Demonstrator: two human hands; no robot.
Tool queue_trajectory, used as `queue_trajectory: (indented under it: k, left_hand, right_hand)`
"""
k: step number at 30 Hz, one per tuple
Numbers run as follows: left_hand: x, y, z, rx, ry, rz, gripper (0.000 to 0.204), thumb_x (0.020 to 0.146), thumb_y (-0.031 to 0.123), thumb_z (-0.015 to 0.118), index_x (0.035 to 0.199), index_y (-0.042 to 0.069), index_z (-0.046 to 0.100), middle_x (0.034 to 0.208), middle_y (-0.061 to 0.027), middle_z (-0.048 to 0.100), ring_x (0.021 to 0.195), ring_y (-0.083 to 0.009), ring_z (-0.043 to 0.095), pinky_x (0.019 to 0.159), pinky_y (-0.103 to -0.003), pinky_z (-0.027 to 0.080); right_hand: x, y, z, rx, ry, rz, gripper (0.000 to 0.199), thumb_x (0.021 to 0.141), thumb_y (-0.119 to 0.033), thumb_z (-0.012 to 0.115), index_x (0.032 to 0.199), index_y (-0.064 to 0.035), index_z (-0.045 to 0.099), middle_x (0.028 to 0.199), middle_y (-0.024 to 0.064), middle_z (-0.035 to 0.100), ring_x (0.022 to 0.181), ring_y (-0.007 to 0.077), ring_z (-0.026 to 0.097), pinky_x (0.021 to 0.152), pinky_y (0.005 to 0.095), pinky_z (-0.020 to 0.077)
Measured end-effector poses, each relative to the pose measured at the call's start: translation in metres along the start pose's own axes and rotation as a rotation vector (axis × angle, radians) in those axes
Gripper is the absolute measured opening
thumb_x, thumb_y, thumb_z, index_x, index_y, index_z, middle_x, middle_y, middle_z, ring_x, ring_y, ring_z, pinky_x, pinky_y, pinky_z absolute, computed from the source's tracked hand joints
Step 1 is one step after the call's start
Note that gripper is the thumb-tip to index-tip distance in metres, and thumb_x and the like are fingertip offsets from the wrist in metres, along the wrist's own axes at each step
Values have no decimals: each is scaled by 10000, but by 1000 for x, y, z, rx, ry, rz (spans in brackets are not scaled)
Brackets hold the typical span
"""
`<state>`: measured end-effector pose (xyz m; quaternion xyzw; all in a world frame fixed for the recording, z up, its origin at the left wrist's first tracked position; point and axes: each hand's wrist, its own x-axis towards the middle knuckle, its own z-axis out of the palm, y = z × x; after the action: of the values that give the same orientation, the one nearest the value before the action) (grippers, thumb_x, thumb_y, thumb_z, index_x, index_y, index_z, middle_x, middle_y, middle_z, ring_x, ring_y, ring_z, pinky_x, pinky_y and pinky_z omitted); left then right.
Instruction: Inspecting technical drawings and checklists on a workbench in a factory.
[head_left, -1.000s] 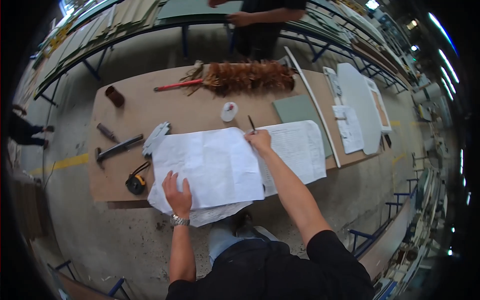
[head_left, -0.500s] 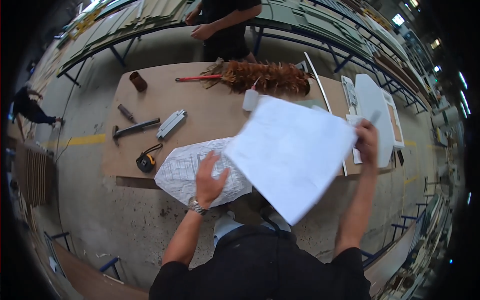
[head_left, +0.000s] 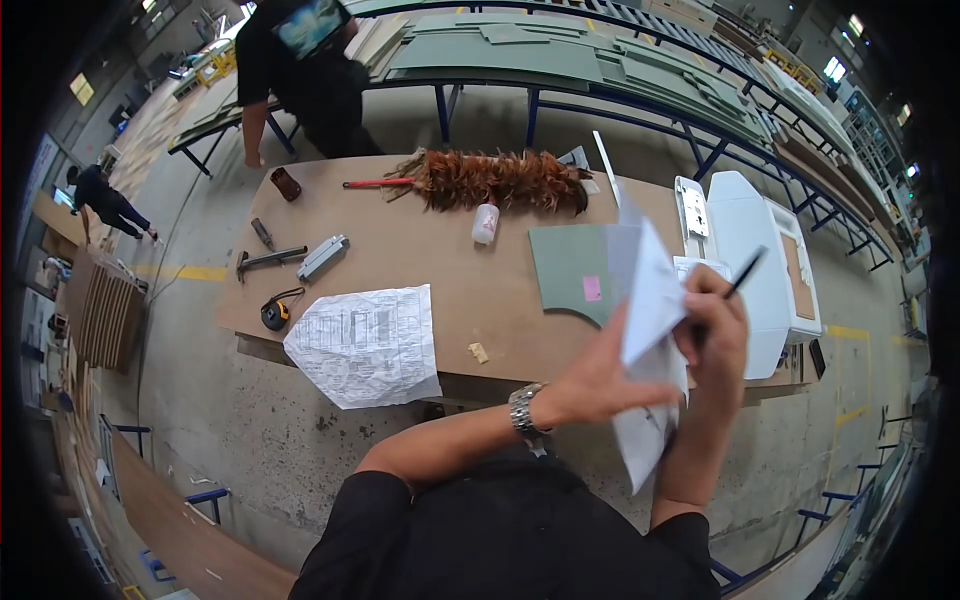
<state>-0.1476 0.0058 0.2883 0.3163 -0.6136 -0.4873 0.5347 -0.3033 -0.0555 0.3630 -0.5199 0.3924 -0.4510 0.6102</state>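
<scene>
A white sheet of paper (head_left: 655, 290) is bent and tilted almost edge-on in front of me, above the table's right part. My left hand (head_left: 595, 380), with a metal watch at the wrist, has it between fingers and thumb; part of the fingers is hidden behind the sheet. My right hand (head_left: 715, 325) grips the sheet's right side, and a dark pen (head_left: 748, 270) sticks up from the same fingers. A crumpled printed sheet (head_left: 365, 345) lies over the table's front edge. Beyond my left hand lies a green panel (head_left: 567, 265) with a pink note (head_left: 592, 288).
The table (head_left: 400, 240) carries a feather duster (head_left: 500, 182), white bottle (head_left: 485, 225), brown cup (head_left: 285, 184), hammer (head_left: 270, 260), grey metal piece (head_left: 323, 258) and tape measure (head_left: 275, 312). White panels (head_left: 750, 270) stand at right. A person (head_left: 310, 80) is beyond the table.
The paper has turned from facing up to nearly edge-on. My left hand has moved right from the printed sheet onto it. The person beyond has moved left and turned away.
</scene>
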Motion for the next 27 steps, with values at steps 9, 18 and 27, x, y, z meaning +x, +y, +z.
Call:
queue_trajectory:
  k: [9,18,27]
  left_hand:
    - [-69,-125,-165,-270,588,-783,305,848,46,669,1136,-55,660,1037,-100,711,960,-213,680,838,-350,553]
    - [6,-228,-294,972,685,-610,685,811,533,729,1193,-29,652,1133,-287,673,1064,-407,651,933,-458,512]
    - [71,-292,-297,900,518,-842,656,697,410,769,1213,31,625,1048,-215,704,1011,-403,668,905,-456,539]
  right_hand:
    - [38,82,-32,60,36,-26,254,1013,-219,539,1054,9,644,1003,213,740,375,18,298,347,177,218]
    - [-92,299,-44,-742,434,375,255,940,-189,650,956,51,732,854,106,737,766,166,660,702,320,506]
    - [-186,284,-34,-663,752,312,203,934,-125,632,1047,18,721,871,101,764,467,34,463,441,218,335]
